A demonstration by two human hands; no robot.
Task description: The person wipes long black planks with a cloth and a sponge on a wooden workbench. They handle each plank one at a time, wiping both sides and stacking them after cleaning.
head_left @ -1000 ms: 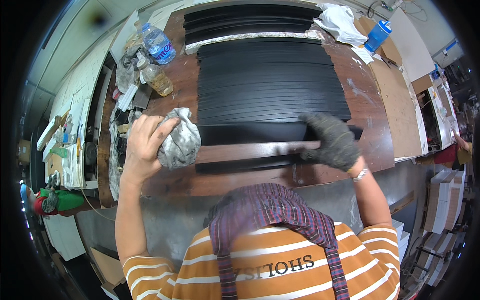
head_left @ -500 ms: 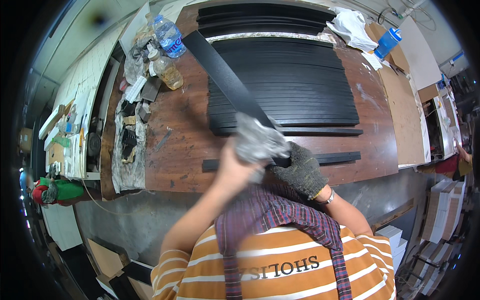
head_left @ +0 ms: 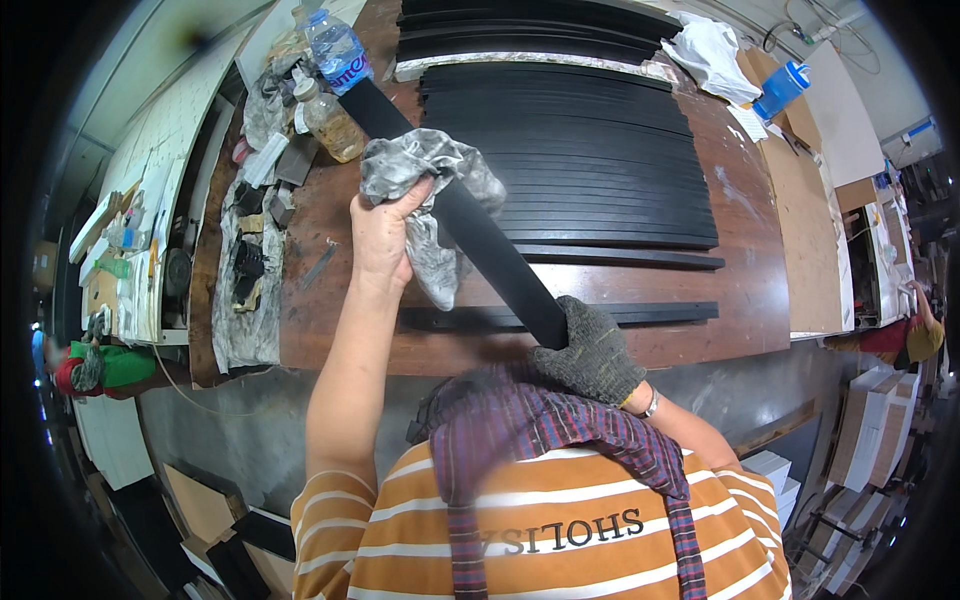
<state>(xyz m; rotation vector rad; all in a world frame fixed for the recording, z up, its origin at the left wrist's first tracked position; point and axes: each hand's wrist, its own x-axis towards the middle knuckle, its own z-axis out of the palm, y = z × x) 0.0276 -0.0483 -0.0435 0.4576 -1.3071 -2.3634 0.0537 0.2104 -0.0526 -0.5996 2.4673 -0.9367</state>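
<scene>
A long flat black strip (head_left: pixel 490 250) slants from in front of my chest up toward the bottles at the far left. My right hand (head_left: pixel 592 355), in a dark knitted glove, grips its near end. My bare left hand (head_left: pixel 385 232) is closed on a smudged grey-white rag (head_left: pixel 435 165), which is wrapped over the strip farther up. The rag hides the strip's surface there, and part of it hangs down past my wrist. Beneath the strip, a single black bar (head_left: pixel 660 313) lies along the table's near side. Beyond it, another black bar (head_left: pixel 640 258) lies beside a wide row of black strips (head_left: pixel 600 150).
More black strips (head_left: pixel 530 30) lie at the table's far end. At the left stand a clear water bottle (head_left: pixel 335 50) and a bottle of brownish liquid (head_left: pixel 330 125). A blue bottle (head_left: pixel 780 90) and white bag (head_left: pixel 708 55) are at the far right. Two other people are at the sides.
My left hand and the rag have slid away from me along the strip, toward its far end. My right hand keeps its grip on the near end, slightly lower and nearer me.
</scene>
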